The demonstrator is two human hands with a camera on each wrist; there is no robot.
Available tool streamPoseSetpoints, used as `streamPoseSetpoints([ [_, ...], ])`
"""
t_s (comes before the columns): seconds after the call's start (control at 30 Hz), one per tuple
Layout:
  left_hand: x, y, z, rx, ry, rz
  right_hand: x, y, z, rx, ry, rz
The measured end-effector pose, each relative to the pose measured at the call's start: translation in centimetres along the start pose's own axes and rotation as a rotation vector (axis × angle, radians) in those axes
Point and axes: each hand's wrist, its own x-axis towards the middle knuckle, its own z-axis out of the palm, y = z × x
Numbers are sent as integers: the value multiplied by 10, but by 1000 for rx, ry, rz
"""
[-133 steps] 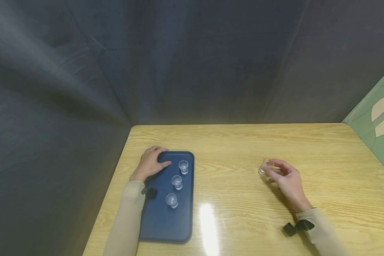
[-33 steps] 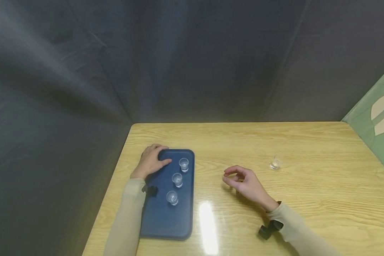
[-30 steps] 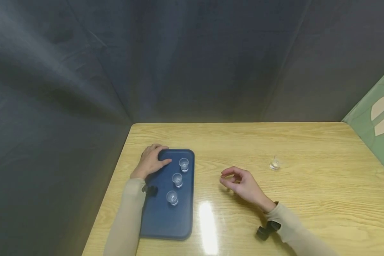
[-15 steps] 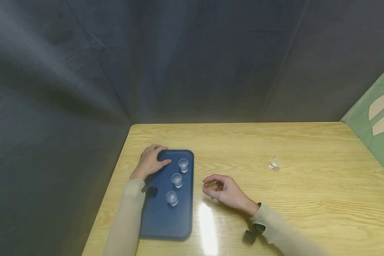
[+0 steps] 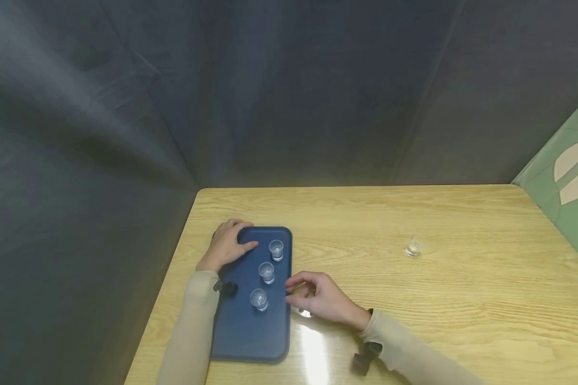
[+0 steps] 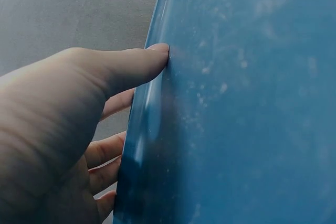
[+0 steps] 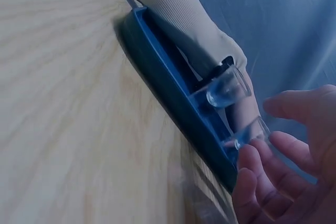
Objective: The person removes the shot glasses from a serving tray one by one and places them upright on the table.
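A blue tray lies on the wooden table, and three clear shot glasses stand upright in a slanting row on it: the far glass, the middle glass and the near glass. My left hand grips the tray's far left corner; the left wrist view has the thumb over the rim and the fingers at its outer side. My right hand hovers at the tray's right edge, thumb and fingers apart, nothing between them. It is beside the near and middle glasses.
Another clear shot glass stands on the wooden table, well to the right of the tray. Dark curtains rise behind and left of the table. A green patterned panel is at the right.
My right hand has let go of the shot glass at the right of the table and travelled left to the tray's edge. The left hand and the tray have stayed put.
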Motion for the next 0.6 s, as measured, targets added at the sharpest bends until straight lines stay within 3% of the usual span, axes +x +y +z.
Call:
streamPoseSetpoints([
  [0.6, 1, 0, 0, 8, 2, 9, 12, -5, 21, -24, -14, -31],
])
